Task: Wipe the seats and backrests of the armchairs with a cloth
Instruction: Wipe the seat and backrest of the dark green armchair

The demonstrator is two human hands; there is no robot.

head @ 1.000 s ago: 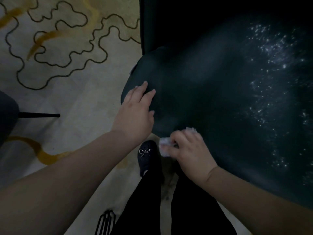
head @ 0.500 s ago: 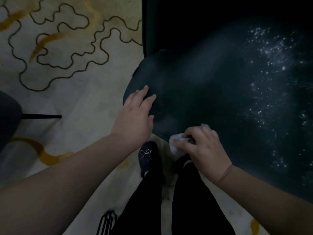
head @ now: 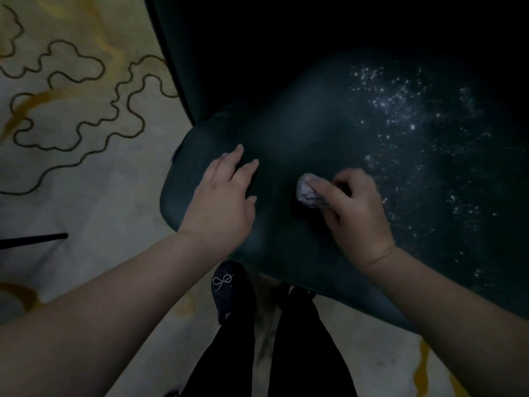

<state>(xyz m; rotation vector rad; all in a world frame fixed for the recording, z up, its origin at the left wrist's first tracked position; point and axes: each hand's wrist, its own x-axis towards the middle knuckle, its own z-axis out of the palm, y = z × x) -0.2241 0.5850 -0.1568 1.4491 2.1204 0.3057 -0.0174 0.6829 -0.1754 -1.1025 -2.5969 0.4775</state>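
A dark green armchair fills the upper right of the head view; its seat (head: pixel 300 133) is smooth and shows scattered bright specks on the right side. My left hand (head: pixel 223 196) rests flat with straight fingers on the seat's front left corner. My right hand (head: pixel 352 207) grips a small crumpled white cloth (head: pixel 307 191) and presses it onto the seat, a little right of my left hand. The backrest (head: pixel 257 38) is a dark mass at the top, with little detail visible.
A pale carpet (head: pixel 86 173) with dark wavy lines and yellow streaks lies to the left and below. My dark trousers and a shoe (head: pixel 229 285) with a bow stand at the seat's front edge. A thin black leg (head: pixel 34 239) of another piece of furniture pokes in at the left.
My right hand has carried the cloth from the seat's front edge up onto the seat surface. My left hand stays on the front left corner. The view has shifted towards the chair.
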